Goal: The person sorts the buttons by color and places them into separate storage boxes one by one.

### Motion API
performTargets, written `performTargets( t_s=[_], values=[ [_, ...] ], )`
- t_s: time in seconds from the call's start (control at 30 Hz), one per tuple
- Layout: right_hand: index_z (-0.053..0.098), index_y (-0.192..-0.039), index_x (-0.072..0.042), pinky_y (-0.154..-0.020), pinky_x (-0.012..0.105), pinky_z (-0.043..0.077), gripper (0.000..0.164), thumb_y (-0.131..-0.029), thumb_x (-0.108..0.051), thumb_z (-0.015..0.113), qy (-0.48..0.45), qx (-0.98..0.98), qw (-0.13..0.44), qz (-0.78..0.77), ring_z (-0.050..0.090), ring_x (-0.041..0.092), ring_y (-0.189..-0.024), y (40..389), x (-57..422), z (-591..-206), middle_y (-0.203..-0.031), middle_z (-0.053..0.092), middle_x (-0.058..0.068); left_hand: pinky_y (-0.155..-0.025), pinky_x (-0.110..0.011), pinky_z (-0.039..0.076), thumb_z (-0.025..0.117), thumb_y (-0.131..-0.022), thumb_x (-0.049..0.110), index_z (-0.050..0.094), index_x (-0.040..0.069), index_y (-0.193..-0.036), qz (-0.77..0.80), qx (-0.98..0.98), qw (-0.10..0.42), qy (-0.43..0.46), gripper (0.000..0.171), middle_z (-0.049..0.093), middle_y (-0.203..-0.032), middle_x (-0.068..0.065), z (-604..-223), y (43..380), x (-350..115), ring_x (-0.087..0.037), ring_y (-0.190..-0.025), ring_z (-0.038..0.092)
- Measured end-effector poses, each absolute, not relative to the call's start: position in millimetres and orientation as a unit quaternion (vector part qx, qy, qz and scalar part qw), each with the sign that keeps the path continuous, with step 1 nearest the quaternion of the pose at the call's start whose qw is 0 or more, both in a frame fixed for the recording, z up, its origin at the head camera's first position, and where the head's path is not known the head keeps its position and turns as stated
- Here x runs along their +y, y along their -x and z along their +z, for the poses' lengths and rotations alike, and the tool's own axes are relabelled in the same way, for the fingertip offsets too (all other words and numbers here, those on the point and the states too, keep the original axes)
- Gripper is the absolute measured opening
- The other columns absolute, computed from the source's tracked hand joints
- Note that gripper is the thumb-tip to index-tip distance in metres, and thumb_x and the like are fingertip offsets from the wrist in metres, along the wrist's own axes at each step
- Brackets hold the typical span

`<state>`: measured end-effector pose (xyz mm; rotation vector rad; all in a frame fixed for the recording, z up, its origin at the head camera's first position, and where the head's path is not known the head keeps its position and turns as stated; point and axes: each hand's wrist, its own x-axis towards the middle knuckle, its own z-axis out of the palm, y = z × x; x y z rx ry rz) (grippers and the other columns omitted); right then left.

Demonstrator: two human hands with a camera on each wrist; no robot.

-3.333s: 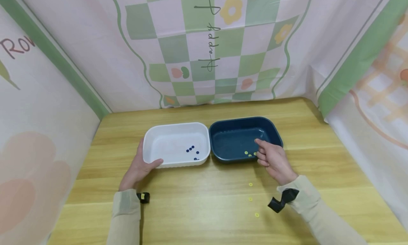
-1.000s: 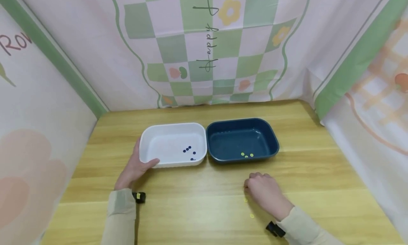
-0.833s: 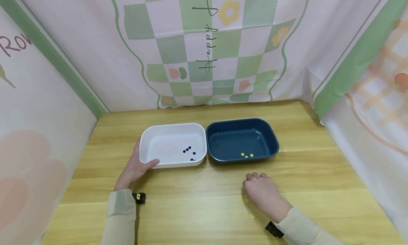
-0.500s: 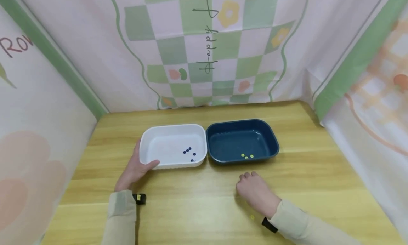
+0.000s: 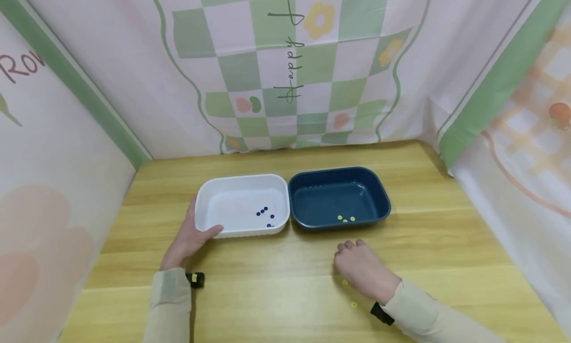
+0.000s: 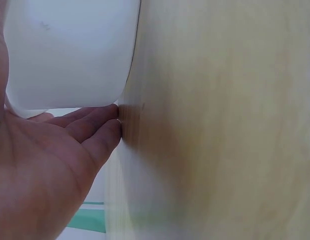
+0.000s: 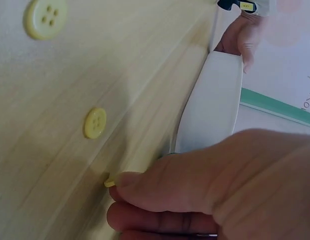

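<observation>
My left hand [image 5: 189, 236] holds the left end of a white plastic box [image 5: 232, 204], its thumb on the front rim. In the left wrist view, its fingers [image 6: 102, 140] reach along the box's end, tips at the tabletop. Between thumb and forefinger, my right hand [image 5: 363, 268] pinches a yellow button [image 7: 110, 181] just at the wooden table, in front of a dark blue box [image 5: 330, 197]. Two more yellow four-hole buttons lie closer to me, a nearer one [image 7: 95, 123] and a farther one [image 7: 47, 17] in the right wrist view.
Several dark blue buttons [image 5: 262, 211] lie in the white box. A few yellow buttons [image 5: 352, 218] sit near the front wall of the dark blue box. Both boxes stand side by side on the table [image 5: 267, 293], with a checked curtain [image 5: 276, 70] behind.
From over the dark blue box, my right hand has come down to the table and pinched the farthest yellow button. Lately it shifted slightly left and back. The left hand stays on the white box.
</observation>
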<state>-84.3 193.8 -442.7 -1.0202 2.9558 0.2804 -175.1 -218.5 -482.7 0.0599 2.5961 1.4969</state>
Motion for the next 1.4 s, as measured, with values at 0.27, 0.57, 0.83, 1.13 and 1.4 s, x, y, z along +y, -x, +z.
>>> performTargets(
  t_s=[0.27,0.57,0.83,1.13,1.4],
  values=[
    [0.065,-0.077,-0.006,-0.060,0.038,0.051,0.032,-0.053,-0.010,0.087,0.328,0.943,-0.013,0.061,0.058,0.022,-0.072,85,198,-447,-0.078,0.061,0.005,-0.110,-0.059,0.022,0.080,-0.081,0.030,-0.008,0.024,-0.156,0.501,0.862,0.074,-0.015,0.116,0.014,-0.158,-0.020,-484,174,-217,-0.041,-0.137,0.027],
    [0.064,-0.077,-0.012,-0.052,0.030,0.043,0.012,-0.077,-0.006,0.074,0.281,0.959,0.001,-0.032,0.056,0.014,-0.064,89,201,-440,-0.073,0.056,-0.003,-0.110,-0.059,0.023,0.080,-0.082,0.026,-0.007,0.024,-0.156,0.510,0.857,0.069,-0.021,0.114,0.016,-0.157,-0.021,-484,174,-216,-0.042,-0.136,0.028],
    [0.064,-0.078,-0.018,-0.058,0.029,0.046,0.012,-0.083,-0.013,0.074,0.258,0.960,0.020,-0.110,0.052,0.006,-0.061,89,199,-435,-0.072,0.056,-0.012,-0.110,-0.058,0.022,0.080,-0.081,0.025,-0.006,0.025,-0.156,0.515,0.854,0.067,-0.019,0.114,0.016,-0.158,-0.019,-484,175,-217,-0.040,-0.135,0.028],
    [0.068,-0.086,-0.018,-0.058,0.023,0.045,0.006,-0.092,-0.019,0.067,0.205,0.941,0.074,-0.258,0.048,0.000,-0.062,95,202,-436,-0.073,0.058,-0.014,-0.111,-0.057,0.022,0.080,-0.081,0.026,-0.007,0.025,-0.156,0.521,0.851,0.071,-0.013,0.115,0.015,-0.159,-0.017,-484,174,-218,-0.039,-0.136,0.028],
    [0.067,-0.101,0.005,-0.066,0.033,0.055,0.026,-0.096,-0.021,0.062,0.083,0.805,0.185,-0.557,0.061,0.017,-0.072,108,212,-435,-0.086,0.066,0.014,-0.111,-0.057,0.021,0.079,-0.082,0.027,-0.009,0.028,-0.156,0.514,0.854,0.075,-0.006,0.115,0.014,-0.159,-0.016,-485,174,-218,-0.038,-0.136,0.027]
  ],
)
